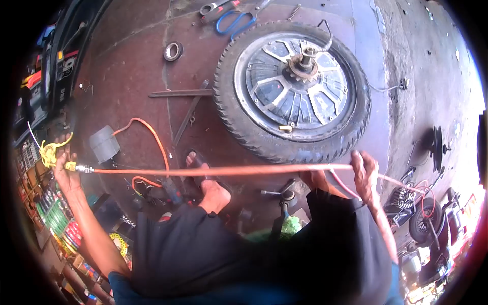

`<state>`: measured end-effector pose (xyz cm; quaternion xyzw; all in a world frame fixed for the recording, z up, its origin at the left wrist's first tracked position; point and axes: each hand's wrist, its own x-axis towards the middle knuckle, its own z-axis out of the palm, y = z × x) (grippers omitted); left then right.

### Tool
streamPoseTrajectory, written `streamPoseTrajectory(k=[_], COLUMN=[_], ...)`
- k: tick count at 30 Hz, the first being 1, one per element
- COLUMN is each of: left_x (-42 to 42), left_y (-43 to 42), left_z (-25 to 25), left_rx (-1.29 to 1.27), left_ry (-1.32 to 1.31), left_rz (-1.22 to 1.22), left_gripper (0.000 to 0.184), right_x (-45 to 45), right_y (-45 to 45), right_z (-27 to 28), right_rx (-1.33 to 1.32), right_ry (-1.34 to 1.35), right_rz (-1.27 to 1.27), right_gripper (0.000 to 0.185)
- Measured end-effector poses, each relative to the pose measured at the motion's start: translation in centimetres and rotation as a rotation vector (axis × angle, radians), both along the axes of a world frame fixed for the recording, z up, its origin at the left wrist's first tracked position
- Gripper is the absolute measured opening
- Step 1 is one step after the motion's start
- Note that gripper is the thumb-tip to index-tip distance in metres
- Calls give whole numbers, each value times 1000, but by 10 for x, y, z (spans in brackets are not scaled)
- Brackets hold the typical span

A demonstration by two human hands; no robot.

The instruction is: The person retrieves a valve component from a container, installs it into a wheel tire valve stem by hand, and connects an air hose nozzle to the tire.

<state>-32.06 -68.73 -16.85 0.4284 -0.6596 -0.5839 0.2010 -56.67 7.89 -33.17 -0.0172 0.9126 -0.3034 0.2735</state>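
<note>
- A person's left hand [62, 168], at the scene's left, is wrapped around a yellow air gun [48, 154] fitted to an orange hose [218, 171].
- The right hand [366, 175], at right, grips the hose, which runs nearly straight between both hands.
- A wheel [264, 94] lies flat on the floor [122, 66] beyond the hose, right of centre, its axle upward.
- Left of the wheel lie two metal bars [175, 93] and, farther off, a tape roll [179, 51].
- Scissors [252, 19] lie at the far side.
</note>
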Motion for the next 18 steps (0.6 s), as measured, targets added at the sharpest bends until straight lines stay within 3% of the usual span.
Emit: streamPoseTrajectory(k=[1, 2, 4, 5, 7, 8, 9, 10, 12, 15, 18], left_x=[12, 23, -37, -45, -90, -113, -117, -138, -145, -168, -168], left_y=[-18, -30, 70, 92, 176, 198, 206, 228, 247, 253, 251], left_z=[2, 5, 17, 4, -14, -26, -47, -54, -76, -70, -71], left_rx=[-38, -80, 31, 92, 258, 435, 556, 585, 727, 706, 743], left_ry=[-40, -135, -277, -357, -448, -489, -555, -624, -659, -800, -779], left_rz=[11, -135, -358, -425, -551, -765, -867, -1059, -1192, -1186, -1135], left_gripper=[67, 67, 66, 65, 66, 62, 54, 56, 60, 58, 58], right_x=[-10, -24, -24, -33, -33, -36, -43, -49, -54, -49, -52], right_y=[-15, -23, -20, -24, -37, -47, -59, -73, -106, -142, -157], right_z=[8, 27, 42, 55, 52, 48, 53, 51, 47, 38, 32], right_rx=[-127, -223, -304, -119, -150, -171, -135, -170, -234, -388, -290], right_ry=[-32, -515, -419, -360, 157, 427, 467, 524, 637, 477, 419], right_rz=[14, -197, 197, 471, 372, 307, 321, 411, 583, 618, 599], right_gripper=[30, 28, 22, 11, 11, 13, 22, 24, 28, 32, 19])
